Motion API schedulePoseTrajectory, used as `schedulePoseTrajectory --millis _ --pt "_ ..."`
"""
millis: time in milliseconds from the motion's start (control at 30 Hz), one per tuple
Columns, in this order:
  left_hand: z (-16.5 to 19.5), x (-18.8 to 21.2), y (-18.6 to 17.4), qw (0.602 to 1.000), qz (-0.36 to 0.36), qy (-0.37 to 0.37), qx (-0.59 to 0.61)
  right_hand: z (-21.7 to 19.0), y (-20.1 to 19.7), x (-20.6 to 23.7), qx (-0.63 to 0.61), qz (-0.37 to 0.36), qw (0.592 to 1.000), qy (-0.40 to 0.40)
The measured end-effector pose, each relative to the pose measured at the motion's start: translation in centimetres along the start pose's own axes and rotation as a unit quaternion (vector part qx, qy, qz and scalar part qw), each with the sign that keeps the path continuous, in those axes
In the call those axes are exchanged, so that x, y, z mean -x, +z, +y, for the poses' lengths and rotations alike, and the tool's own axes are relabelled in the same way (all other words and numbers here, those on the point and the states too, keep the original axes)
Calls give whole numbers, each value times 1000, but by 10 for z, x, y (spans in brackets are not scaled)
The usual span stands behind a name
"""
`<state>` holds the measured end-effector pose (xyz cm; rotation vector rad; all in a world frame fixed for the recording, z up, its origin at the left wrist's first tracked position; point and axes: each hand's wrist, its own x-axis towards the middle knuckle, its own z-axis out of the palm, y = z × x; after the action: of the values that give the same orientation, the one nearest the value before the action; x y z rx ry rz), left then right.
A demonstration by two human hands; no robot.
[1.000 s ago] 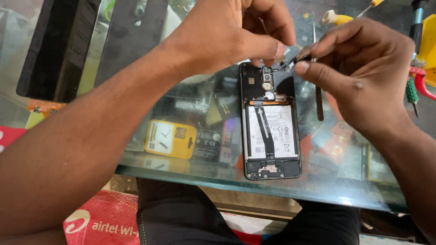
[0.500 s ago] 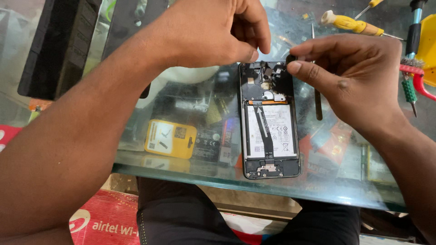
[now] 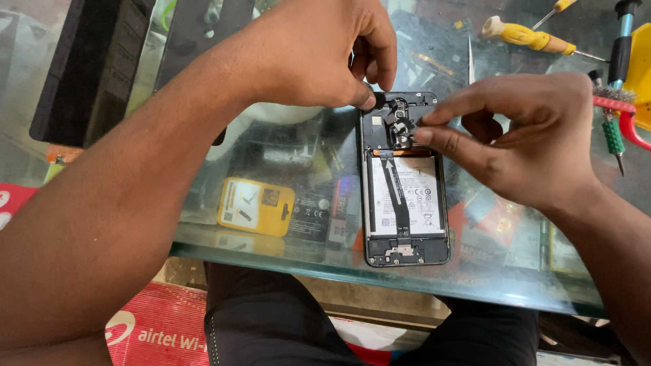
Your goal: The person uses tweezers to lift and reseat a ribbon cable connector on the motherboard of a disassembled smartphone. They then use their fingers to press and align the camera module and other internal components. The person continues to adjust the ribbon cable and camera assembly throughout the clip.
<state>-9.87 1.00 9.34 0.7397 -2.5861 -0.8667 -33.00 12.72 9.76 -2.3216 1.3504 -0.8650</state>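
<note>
the right hand (image 3: 529, 139) covers the upper right corner of the opened phone (image 3: 405, 196), and its fingers (image 3: 434, 139) pinch something too small to make out. the left hand's (image 3: 319, 51) thumb hides the phone's top left corner. the yellow-handled screwdriver (image 3: 525, 37) and the red-handled tool (image 3: 627, 112) run off the frame's edges, and the things under the glass tabletop (image 3: 285, 254) are blurred.

We see 1 opened phone (image 3: 405, 196) lying flat on the glass, back cover off: black frame, white battery crossed by a dark flex ribbon, exposed boards at top and bottom.
</note>
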Motion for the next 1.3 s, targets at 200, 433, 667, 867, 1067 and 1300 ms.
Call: schedulePoseTrajectory --millis 200,433,667,867,1067,1300 --pt "0 0 3 1000 4 16 -17 0 2 -1 21 -12 998 -56" --pt "0 -2 5 1000 6 24 -20 3 3 4 50 -31 996 -62" --pt "-2 1 4 996 4 87 -2 1 5 4 56 -26 996 -65" --pt "-5 1 4 996 -1 89 4 0 6 3 48 -23 997 -63" --pt "-6 -1 4 992 3 129 -7 5 7 5 50 -33 997 -57" --pt "-4 1 2 990 -8 138 -27 6 9 5 44 -51 996 -53"
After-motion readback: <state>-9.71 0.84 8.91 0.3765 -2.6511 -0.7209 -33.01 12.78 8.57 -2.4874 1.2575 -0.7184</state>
